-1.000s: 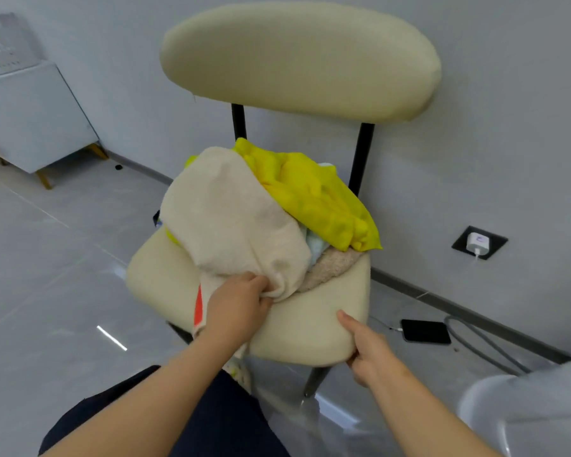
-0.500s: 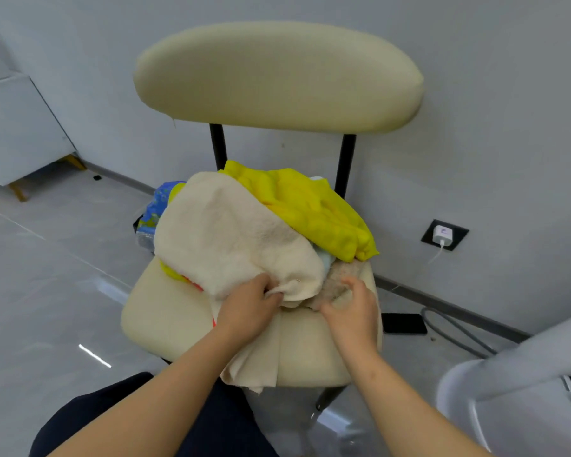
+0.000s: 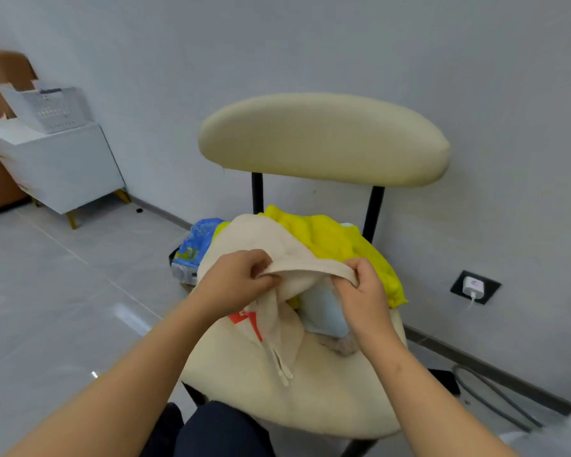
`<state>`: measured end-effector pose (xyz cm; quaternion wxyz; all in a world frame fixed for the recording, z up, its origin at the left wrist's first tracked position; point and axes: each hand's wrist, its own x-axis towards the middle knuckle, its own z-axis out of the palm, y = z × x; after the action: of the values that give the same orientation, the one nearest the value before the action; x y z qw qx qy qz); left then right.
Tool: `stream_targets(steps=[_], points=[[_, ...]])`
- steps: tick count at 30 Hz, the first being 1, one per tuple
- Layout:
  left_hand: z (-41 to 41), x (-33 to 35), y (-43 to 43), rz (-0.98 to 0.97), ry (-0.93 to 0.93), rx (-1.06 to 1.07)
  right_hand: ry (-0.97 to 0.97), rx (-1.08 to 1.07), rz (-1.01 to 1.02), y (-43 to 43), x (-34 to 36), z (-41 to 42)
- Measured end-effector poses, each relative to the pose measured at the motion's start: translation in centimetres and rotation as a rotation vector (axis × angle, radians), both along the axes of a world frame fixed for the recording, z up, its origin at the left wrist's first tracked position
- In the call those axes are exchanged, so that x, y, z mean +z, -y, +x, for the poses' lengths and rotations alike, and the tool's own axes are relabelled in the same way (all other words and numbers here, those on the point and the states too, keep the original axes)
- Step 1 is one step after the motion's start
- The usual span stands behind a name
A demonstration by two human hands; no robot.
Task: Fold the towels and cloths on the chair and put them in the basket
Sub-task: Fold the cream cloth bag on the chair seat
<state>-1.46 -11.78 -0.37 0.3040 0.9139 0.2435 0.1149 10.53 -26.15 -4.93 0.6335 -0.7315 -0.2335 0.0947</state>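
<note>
A cream padded chair (image 3: 310,400) stands before me with a heap of cloths on its seat. On top lies a beige towel (image 3: 264,239); my left hand (image 3: 234,282) and my right hand (image 3: 363,291) both pinch its near edge and hold it lifted off the heap. Behind it sits a bright yellow cloth (image 3: 340,242). A pale blue cloth (image 3: 323,311) and a brownish cloth (image 3: 340,346) show underneath, along with a red and white piece (image 3: 244,318). A white perforated basket (image 3: 55,108) rests on a cabinet at the far left.
A white cabinet (image 3: 63,166) on wooden legs stands by the wall at left. A blue patterned bag (image 3: 195,242) lies on the floor behind the chair's left side. A wall socket with a white charger (image 3: 473,286) and a grey cable (image 3: 495,394) are at right.
My right hand moved from the seat edge up to the beige towel and took hold of it. Both hands have raised the towel's edge, uncovering the pale blue cloth. The view tilted up.
</note>
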Motion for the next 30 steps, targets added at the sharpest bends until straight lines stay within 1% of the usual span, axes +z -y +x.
stream_targets(steps=[2, 4, 6, 7, 8, 10, 11, 12, 13, 14, 15, 16, 17, 20, 22, 24, 27, 30], points=[[0.4, 1.2, 0.1, -0.253, 0.123, 0.037, 0.014, -0.017, -0.005, -0.3, 1.0, -0.1], [0.8, 1.8, 0.7, -0.483, 0.207, 0.059, 0.113, 0.005, -0.089, -0.6, 1.6, -0.3], [1.1, 2.1, 1.6, -0.606, 0.256, 0.081, 0.213, 0.079, -0.204, -0.6, 1.9, -0.8], [1.3, 2.3, 1.9, -0.664, 0.274, 0.081, 0.251, 0.095, -0.224, -0.6, 2.3, -1.1], [1.4, 2.5, 2.2, -0.720, 0.290, 0.079, 0.281, 0.056, -0.215, -0.5, 2.6, -1.1], [1.4, 3.2, 2.4, -0.831, 0.347, 0.090, 0.330, -0.167, -0.134, -0.1, 3.4, -0.8], [1.4, 3.6, 2.4, -0.898, 0.388, 0.103, 0.297, -0.243, -0.075, 0.1, 3.8, -0.7], [1.4, 3.9, 2.3, -0.964, 0.431, 0.114, 0.215, -0.222, -0.008, 0.3, 4.3, -0.7], [1.5, 4.1, 2.2, -1.015, 0.465, 0.127, 0.102, -0.115, 0.066, 0.4, 4.9, -1.1], [1.7, 4.3, 2.2, -1.037, 0.481, 0.134, -0.004, 0.030, 0.113, 0.1, 5.4, -1.7], [1.8, 4.6, 2.4, -1.042, 0.483, 0.133, -0.072, 0.152, 0.103, -0.2, 5.8, -2.4], [1.9, 4.8, 2.6, -1.036, 0.477, 0.129, -0.094, 0.220, 0.075, -0.5, 6.0, -2.9], [2.0, 5.0, 2.8, -1.032, 0.471, 0.128, -0.091, 0.229, 0.060, -0.9, 6.2, -3.2], [2.2, 6.1, 2.9, -1.001, 0.473, 0.122, -0.018, 0.110, 0.014, -1.5, 7.1, -2.8], [2.3, 7.5, 2.9, -0.971, 0.487, 0.122, 0.023, 0.085, -0.020, -1.7, 8.5, -2.3], [2.4, 9.6, 2.7, -0.966, 0.542, 0.148, 0.074, 0.075, -0.023, -2.0, 10.5, -1.8], [2.6, 13.6, 1.9, -0.977, 0.724, 0.164, 0.125, -0.031, 0.103, -2.0, 14.4, -0.2], [2.2, 17.8, 0.9, -0.980, 0.947, 0.199, 0.158, -0.216, 0.232, -0.8, 18.0, 1.2]])
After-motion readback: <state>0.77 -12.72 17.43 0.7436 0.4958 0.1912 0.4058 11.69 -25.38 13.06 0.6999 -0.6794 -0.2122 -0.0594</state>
